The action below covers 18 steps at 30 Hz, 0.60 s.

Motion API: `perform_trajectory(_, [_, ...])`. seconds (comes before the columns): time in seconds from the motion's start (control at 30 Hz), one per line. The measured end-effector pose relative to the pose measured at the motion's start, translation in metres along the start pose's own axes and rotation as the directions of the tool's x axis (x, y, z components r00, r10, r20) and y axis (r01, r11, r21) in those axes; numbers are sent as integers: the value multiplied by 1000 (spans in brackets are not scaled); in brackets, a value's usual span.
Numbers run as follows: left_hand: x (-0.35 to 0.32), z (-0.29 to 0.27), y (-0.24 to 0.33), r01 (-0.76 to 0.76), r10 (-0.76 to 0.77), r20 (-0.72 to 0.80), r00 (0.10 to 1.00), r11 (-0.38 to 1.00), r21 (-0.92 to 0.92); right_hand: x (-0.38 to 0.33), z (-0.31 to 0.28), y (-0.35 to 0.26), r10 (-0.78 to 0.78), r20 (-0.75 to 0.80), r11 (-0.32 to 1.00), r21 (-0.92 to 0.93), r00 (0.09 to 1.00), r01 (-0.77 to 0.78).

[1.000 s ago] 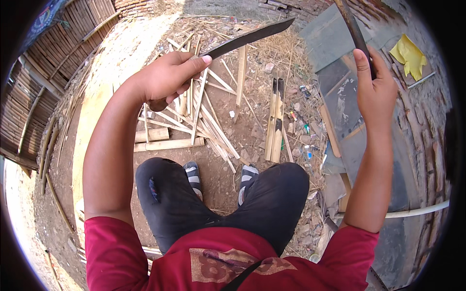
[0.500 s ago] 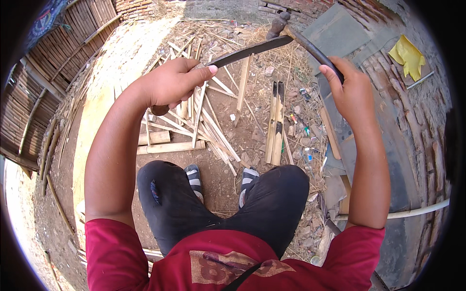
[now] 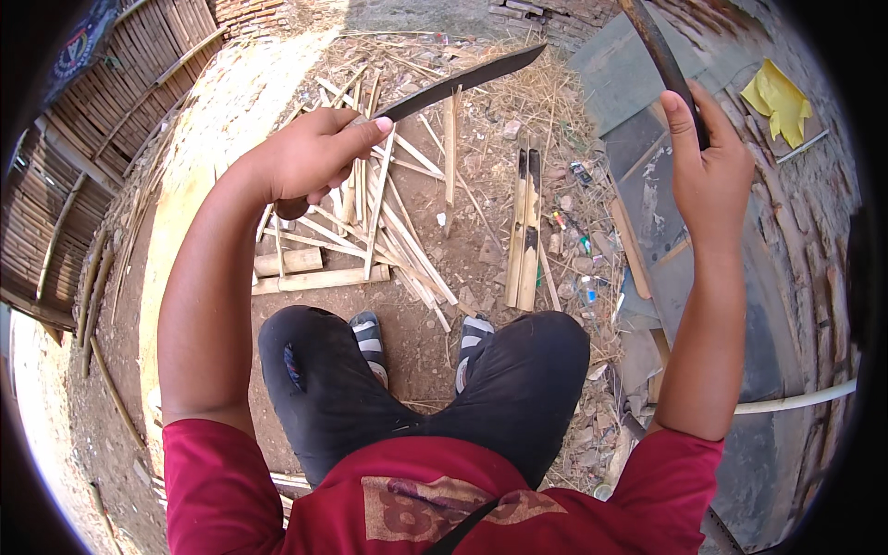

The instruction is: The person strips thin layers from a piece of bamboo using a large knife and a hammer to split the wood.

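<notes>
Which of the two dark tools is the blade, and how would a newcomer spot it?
Start at the bamboo strips scattered on the dirt ahead of the person's knees. Above them, the left hand grips a long knife. Unlike the dark stick in the right hand, it is flat, curved and tapers to a point.

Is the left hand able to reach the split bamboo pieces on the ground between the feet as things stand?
Probably not at once. The left hand is raised and shut on the long dark curved blade, while the split bamboo pieces lie low on the ground, past the bent knees.
</notes>
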<state>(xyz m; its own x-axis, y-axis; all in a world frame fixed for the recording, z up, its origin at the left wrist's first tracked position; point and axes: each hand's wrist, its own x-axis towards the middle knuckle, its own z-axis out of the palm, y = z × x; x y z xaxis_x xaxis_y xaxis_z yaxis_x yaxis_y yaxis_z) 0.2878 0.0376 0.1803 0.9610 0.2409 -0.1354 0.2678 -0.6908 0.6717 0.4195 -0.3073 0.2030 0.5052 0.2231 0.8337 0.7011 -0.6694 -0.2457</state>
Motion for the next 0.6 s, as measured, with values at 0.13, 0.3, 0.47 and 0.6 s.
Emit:
perform_trajectory(0.13, [1, 1, 2, -1, 1, 22, 1000, 1000, -9, -9, 14, 10, -91, 244, 970, -198, 965, 141])
perform_trajectory(0.3, [3, 6, -8, 18, -17, 11, 1000, 1000, -7, -8, 9, 3, 50, 76, 997, 56, 996, -54])
perform_trajectory(0.47, [9, 8, -8, 22, -23, 45, 999, 999, 24, -29, 33, 6, 44, 306, 995, -104, 951, -12])
perform_trajectory(0.6, [9, 8, -18, 40, -41, 31, 999, 999, 31, -29, 30, 2, 156, 103, 983, 77, 982, -164])
